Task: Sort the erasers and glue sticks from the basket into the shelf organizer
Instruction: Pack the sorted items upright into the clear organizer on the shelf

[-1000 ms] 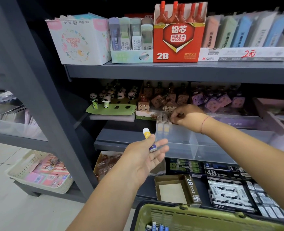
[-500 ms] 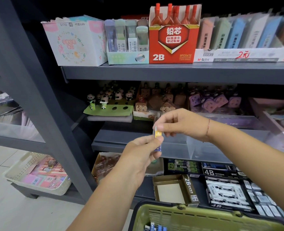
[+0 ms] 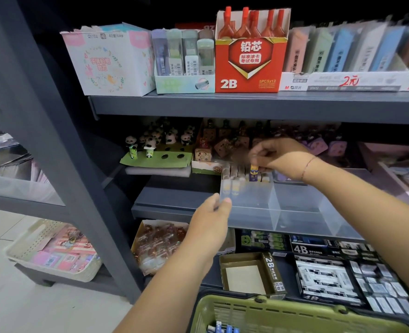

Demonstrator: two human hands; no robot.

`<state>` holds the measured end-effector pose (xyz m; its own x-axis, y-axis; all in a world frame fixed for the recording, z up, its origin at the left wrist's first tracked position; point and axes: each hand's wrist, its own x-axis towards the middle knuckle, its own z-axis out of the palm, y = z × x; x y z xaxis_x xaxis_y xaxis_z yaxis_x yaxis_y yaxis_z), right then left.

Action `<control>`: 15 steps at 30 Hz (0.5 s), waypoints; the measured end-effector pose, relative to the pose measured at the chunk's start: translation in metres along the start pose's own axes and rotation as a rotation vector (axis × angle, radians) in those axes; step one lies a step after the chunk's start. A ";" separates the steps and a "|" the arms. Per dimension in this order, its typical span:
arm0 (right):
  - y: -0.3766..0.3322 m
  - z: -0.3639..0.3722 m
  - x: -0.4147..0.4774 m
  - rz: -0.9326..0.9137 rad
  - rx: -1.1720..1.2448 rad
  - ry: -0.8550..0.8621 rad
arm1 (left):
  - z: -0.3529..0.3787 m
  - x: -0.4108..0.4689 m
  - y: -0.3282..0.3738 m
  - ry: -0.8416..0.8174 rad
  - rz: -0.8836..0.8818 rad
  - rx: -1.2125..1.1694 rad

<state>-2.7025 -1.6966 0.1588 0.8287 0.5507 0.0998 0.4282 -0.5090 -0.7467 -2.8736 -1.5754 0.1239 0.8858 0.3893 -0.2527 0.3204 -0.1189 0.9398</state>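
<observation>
My right hand (image 3: 280,157) pinches a small glue stick (image 3: 254,172) with a yellow cap and blue body, upright over the back of the left compartment of the clear shelf organizer (image 3: 294,212). Several glue sticks (image 3: 232,181) stand in rows in that compartment. My left hand (image 3: 210,222) is at the organizer's front left corner, fingers on its rim; it holds no item. The green basket (image 3: 282,313) sits at the bottom of the view with a few blue and white items (image 3: 222,329) inside.
The upper shelf carries a white box (image 3: 107,61), lead tubes (image 3: 184,56), a red 2B box (image 3: 250,54) and erasers (image 3: 347,49). Panda figures (image 3: 155,143) stand behind the organizer. Lead boxes (image 3: 318,272) fill the lower shelf. A cream basket (image 3: 52,251) sits on the floor.
The glue stick passed from my left hand to my right, which carried it back over the organizer's left compartment. My left hand dropped to the organizer's front corner.
</observation>
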 end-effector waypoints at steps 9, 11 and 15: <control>-0.013 0.001 0.011 -0.024 -0.384 -0.007 | -0.002 0.002 -0.002 -0.033 -0.033 0.001; -0.010 0.004 0.013 -0.023 -0.365 -0.031 | -0.003 0.001 -0.001 -0.037 -0.028 0.002; 0.000 0.015 0.012 0.006 -0.099 -0.156 | -0.004 -0.003 0.003 -0.043 -0.028 0.035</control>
<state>-2.6982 -1.6801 0.1500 0.7691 0.6390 -0.0135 0.4629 -0.5714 -0.6777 -2.8764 -1.5733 0.1281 0.8896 0.3532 -0.2896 0.3565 -0.1406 0.9236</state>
